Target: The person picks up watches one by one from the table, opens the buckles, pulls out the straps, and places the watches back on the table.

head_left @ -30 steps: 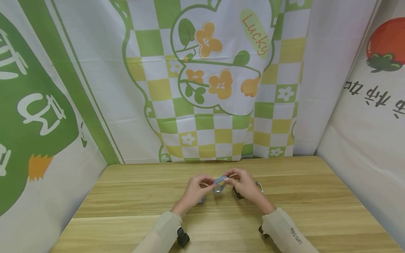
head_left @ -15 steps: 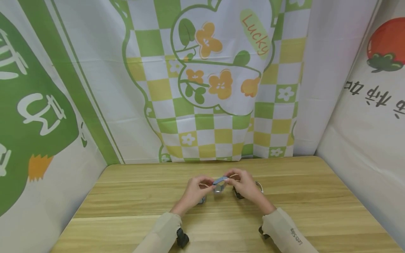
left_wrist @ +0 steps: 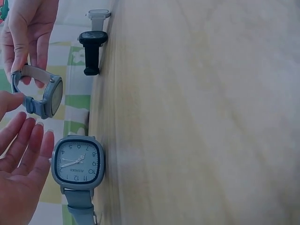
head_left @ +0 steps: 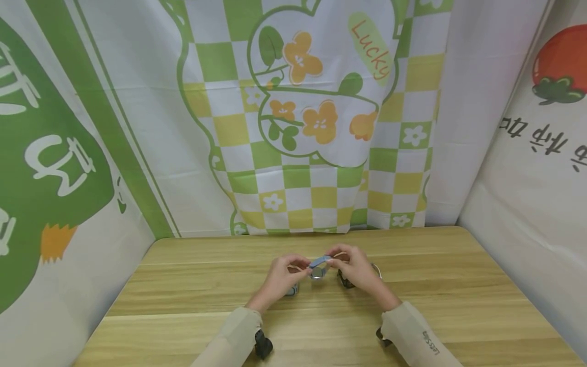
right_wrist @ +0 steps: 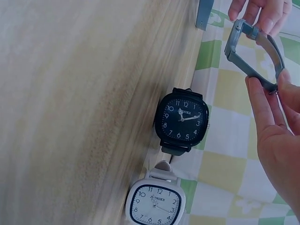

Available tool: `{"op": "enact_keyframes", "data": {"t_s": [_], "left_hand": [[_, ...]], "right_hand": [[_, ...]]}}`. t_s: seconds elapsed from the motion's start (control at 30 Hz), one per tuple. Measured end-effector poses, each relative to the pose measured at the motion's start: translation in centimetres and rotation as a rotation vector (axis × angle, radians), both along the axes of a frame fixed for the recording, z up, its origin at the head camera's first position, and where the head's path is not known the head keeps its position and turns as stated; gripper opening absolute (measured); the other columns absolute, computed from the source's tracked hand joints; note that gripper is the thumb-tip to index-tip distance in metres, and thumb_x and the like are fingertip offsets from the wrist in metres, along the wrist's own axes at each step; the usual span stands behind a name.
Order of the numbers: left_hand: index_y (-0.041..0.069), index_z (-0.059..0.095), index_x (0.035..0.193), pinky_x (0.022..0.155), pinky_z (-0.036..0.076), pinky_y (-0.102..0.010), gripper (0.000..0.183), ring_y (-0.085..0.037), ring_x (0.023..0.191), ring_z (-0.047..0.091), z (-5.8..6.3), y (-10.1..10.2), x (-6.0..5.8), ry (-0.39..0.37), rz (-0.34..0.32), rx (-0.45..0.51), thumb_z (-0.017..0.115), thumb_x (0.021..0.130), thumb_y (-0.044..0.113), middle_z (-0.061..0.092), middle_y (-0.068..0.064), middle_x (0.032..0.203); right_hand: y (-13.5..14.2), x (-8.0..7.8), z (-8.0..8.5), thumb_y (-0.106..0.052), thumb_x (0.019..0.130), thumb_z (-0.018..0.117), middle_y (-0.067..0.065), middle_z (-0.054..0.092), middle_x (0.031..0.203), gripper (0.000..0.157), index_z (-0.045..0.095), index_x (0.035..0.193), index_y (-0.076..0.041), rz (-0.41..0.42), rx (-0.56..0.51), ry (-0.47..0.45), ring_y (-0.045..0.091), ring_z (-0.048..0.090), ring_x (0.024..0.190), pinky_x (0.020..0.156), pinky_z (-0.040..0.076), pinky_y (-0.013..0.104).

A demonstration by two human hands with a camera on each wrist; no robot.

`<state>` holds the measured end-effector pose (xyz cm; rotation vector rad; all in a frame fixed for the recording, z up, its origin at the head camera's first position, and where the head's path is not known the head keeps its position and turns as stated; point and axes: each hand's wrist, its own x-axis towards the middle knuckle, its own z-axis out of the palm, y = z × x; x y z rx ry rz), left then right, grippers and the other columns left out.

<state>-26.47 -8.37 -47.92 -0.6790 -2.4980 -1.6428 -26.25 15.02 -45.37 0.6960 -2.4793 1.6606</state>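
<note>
A blue-grey watch is held up over the table between both hands, its strap bent round into a loop. My left hand pinches the strap by its keeper loop, thumb on the band, as the left wrist view shows. On the other side, my right hand grips the strap near the buckle between thumb and fingers. The watch case hangs at the side of the loop away from the right fingers. A second blue-grey watch with a square face lies below the left hand.
On the wooden table, a black watch and a white watch stand side by side near the right hand. A checked cloth hangs behind the table's far edge, with printed cloth at both sides.
Both hands keep their hold in nearly the same place. The watch between them has tilted slightly, so its case sits at a slightly different angle.
</note>
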Motion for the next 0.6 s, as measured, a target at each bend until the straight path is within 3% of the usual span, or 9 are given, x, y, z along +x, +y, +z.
{"op": "enact_keyframes", "data": {"t_s": [0.23, 0.6], "left_hand": [[0.0, 0.078, 0.109, 0.084, 0.063, -0.031, 0.017, -0.029, 0.099, 0.073, 0.3, 0.3, -0.2, 0.003, -0.012, 0.014, 0.079, 0.096, 0.01, 0.076, -0.012, 0.105], [-0.001, 0.078, 0.108, 0.085, 0.063, -0.032, 0.015, -0.029, 0.102, 0.072, 1.3, 1.3, 0.0, -0.007, -0.033, 0.027, 0.078, 0.096, 0.008, 0.076, -0.014, 0.109]], "right_hand": [[-0.1, -0.1, -0.3, 0.003, 0.098, 0.071, 0.024, 0.072, 0.107, 0.012, 0.071, 0.109, 0.008, 0.009, 0.007, 0.027, 0.039, 0.077, 0.096, 0.076, 0.064, 0.046], [-0.4, -0.1, -0.5, 0.002, 0.099, 0.07, 0.024, 0.072, 0.109, 0.012, 0.071, 0.109, 0.007, 0.012, 0.021, 0.047, 0.039, 0.077, 0.096, 0.077, 0.064, 0.042]]}}
